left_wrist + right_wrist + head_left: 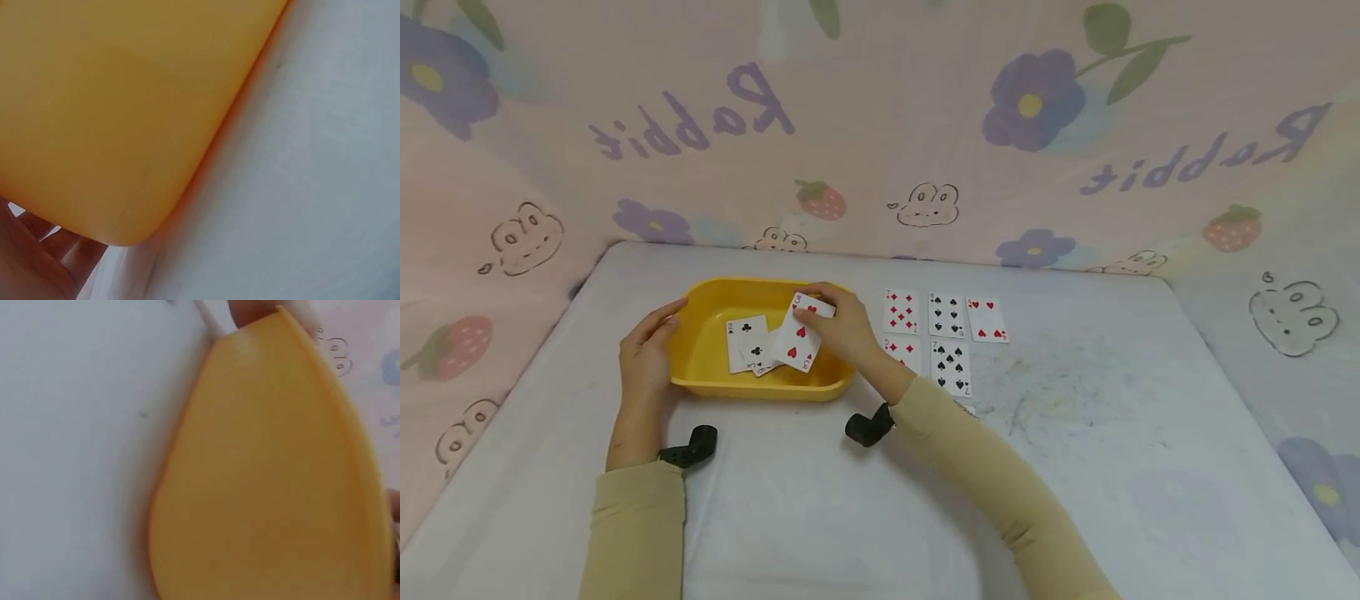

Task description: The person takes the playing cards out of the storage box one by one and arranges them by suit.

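Note:
A yellow plastic basin [760,389] stands on the table's left side. My left hand [646,354] is at its left end, extended fingers touching the outer wall by the rim; the left wrist view shows these fingers [81,253] beside the wall. Over the right part of the basin, my right hand [842,329] pinches a three of hearts playing card [799,337] between thumb and fingers. A two of clubs [745,337] lies inside the basin, with another card [765,367] partly hidden under the held one. The basin's wall [269,462] fills much of the right wrist view.
Right of the basin, cards lie face up in rows, among them a diamond card [900,312], a spade card [946,315] and a heart card [987,320]. My right forearm covers part of the nearer cards. A patterned cloth [865,125] hangs behind the white table [1075,467].

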Tool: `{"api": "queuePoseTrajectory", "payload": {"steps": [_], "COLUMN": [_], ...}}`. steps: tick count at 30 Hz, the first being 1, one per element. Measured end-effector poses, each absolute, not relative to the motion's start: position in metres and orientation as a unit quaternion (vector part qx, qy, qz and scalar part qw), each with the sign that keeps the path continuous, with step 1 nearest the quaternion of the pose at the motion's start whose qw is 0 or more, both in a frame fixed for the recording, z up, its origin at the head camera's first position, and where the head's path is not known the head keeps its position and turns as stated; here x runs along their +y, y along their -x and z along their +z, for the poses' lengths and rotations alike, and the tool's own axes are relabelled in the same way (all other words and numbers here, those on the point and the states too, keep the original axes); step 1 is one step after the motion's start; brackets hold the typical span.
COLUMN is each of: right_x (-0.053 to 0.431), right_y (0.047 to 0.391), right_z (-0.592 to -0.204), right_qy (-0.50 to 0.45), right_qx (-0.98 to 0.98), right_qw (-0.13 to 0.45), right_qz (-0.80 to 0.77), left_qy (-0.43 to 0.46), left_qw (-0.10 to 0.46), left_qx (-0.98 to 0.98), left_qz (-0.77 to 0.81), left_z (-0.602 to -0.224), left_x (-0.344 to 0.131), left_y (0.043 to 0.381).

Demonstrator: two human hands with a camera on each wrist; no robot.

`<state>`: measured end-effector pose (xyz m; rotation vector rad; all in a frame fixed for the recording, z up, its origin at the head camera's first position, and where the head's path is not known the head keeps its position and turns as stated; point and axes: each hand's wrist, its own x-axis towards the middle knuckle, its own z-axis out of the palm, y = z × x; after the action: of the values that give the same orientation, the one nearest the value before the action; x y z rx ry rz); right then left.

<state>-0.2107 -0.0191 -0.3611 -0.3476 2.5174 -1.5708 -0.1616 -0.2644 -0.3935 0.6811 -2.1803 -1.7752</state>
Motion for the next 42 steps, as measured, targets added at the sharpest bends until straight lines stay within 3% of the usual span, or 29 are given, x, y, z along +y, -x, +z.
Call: {"api": "queuePoseTrajectory", "payload": {"steps": [11,18,42], "right_x": [0.041,0.095,0.238], "right_y": [0.224,0.229,0.208], "right_z": [-0.355,-0.357,-0.386], "right_qy": [0.066,0.031,-0.003], "right_qx": [0.771,0.811,0.905], "right_qw": [0.019,-0.008,0.094], "right_qz": [-0.633,-0.584,-0.415], "left_qy": [-0.236,-0.235,-0.234], "left_qw": [0.109,0.114,0.103], "left_qx": [-0.742,-0.744,-0.729], "left_qz": [-0.618,-0.615,-0.635], "left_z": [-0.394,-0.393,-0.393], "left_x": [-0.264,-0.265,-0.266], "left_y": [0.16,0.16,0.158]}}
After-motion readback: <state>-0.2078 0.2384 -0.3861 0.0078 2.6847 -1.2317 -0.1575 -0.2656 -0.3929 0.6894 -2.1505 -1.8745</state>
